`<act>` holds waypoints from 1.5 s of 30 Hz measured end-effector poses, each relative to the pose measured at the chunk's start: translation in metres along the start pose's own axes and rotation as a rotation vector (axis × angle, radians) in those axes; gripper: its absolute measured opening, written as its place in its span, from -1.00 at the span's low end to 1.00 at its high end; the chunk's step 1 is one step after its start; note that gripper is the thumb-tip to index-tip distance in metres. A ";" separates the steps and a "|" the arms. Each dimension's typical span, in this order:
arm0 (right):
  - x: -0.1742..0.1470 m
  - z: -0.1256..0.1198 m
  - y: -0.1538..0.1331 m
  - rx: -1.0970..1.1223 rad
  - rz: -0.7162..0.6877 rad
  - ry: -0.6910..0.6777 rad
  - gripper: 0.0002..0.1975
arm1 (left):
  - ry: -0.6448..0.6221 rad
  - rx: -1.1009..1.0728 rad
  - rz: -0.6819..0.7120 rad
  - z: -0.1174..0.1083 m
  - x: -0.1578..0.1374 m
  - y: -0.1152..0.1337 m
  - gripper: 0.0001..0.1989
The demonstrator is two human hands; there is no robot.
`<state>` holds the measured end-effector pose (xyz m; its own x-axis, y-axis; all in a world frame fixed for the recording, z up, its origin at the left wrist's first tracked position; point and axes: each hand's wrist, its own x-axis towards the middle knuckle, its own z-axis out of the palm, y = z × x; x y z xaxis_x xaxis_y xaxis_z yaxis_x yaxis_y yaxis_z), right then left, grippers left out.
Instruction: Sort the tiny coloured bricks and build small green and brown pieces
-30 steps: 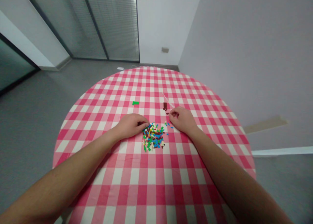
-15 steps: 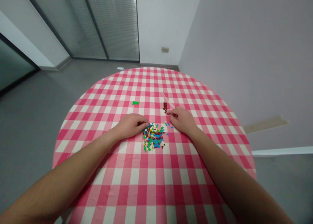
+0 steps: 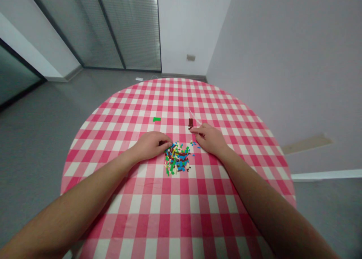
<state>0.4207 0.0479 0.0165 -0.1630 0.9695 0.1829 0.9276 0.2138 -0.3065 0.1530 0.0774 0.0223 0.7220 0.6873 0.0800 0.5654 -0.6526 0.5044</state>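
Observation:
A pile of small toy bricks (image 3: 177,159) in blue, green, brown, yellow and cream lies on the checked tablecloth. My left hand (image 3: 151,145) rests at the pile's upper left edge, thumb and fingertips brought together; whatever they may pinch is too small to see. Beyond the pile, brown bricks (image 3: 190,122) are grouped, longer ones side by side with smaller bits at their near end. My right hand (image 3: 210,139) lies to the right of them, index finger stretched out to the small brown bits and the other fingers bent. A few loose blue and green bricks (image 3: 193,143) lie between hand and pile.
A green plate piece (image 3: 157,119) lies past my left hand. Some clear, thin plastic (image 3: 194,115) seems to lie beside the brown bricks. The round table (image 3: 181,202) wears a red and white checked cloth. A wall (image 3: 283,62) stands close on the right.
My right index finger has shifted slightly left, along the near end of the brown bricks, and the small brown bits there have moved a little. My left hand stays in place.

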 end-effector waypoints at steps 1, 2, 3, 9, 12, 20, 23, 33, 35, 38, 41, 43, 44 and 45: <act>0.000 0.000 0.000 -0.002 -0.003 -0.001 -0.67 | 0.001 -0.001 0.002 0.000 0.000 0.000 -0.73; 0.000 0.000 0.000 -0.006 -0.006 -0.002 -0.67 | 0.001 -0.002 0.005 0.000 0.000 0.000 -0.72; 0.000 0.000 0.000 -0.013 -0.009 -0.005 -0.67 | 0.003 -0.002 0.005 0.001 0.000 0.000 -0.72; -0.001 -0.001 0.000 -0.051 -0.023 -0.033 -0.65 | 0.006 -0.004 -0.006 0.001 0.000 0.000 -0.74; -0.001 -0.002 -0.001 -0.064 -0.025 -0.052 -0.64 | 0.006 -0.006 -0.005 0.001 0.000 0.000 -0.73; 0.000 -0.003 -0.003 -0.099 -0.023 -0.054 -0.60 | -0.001 -0.005 -0.004 0.000 0.000 0.000 -0.72; 0.001 -0.003 -0.004 -0.102 -0.012 -0.063 -0.59 | -0.002 -0.010 -0.004 0.000 0.000 -0.001 -0.74; -0.001 -0.003 -0.003 -0.070 -0.034 -0.033 -0.59 | -0.008 -0.024 0.025 -0.001 0.000 0.001 -0.69; -0.001 -0.002 -0.003 -0.065 -0.033 -0.026 -0.59 | -0.035 -0.017 0.069 -0.003 0.000 0.001 -0.67; -0.001 -0.002 -0.003 -0.055 -0.033 -0.022 -0.60 | -0.063 0.016 0.121 -0.005 0.000 0.001 -0.68; -0.001 -0.002 -0.003 -0.042 -0.030 -0.024 -0.60 | -0.075 0.023 0.127 -0.006 0.000 0.001 -0.70; -0.001 -0.002 -0.002 -0.023 -0.029 -0.016 -0.61 | -0.076 0.015 0.108 -0.005 0.000 0.002 -0.71; -0.001 -0.001 -0.001 -0.010 -0.028 -0.008 -0.61 | -0.073 0.011 0.097 -0.005 -0.001 0.002 -0.72; 0.000 -0.001 -0.001 0.004 -0.025 0.000 -0.62 | -0.070 0.007 0.087 -0.005 -0.001 0.002 -0.72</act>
<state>0.4200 0.0471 0.0175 -0.1865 0.9638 0.1906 0.9219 0.2387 -0.3051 0.1518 0.0772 0.0277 0.7943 0.6043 0.0629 0.5020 -0.7111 0.4922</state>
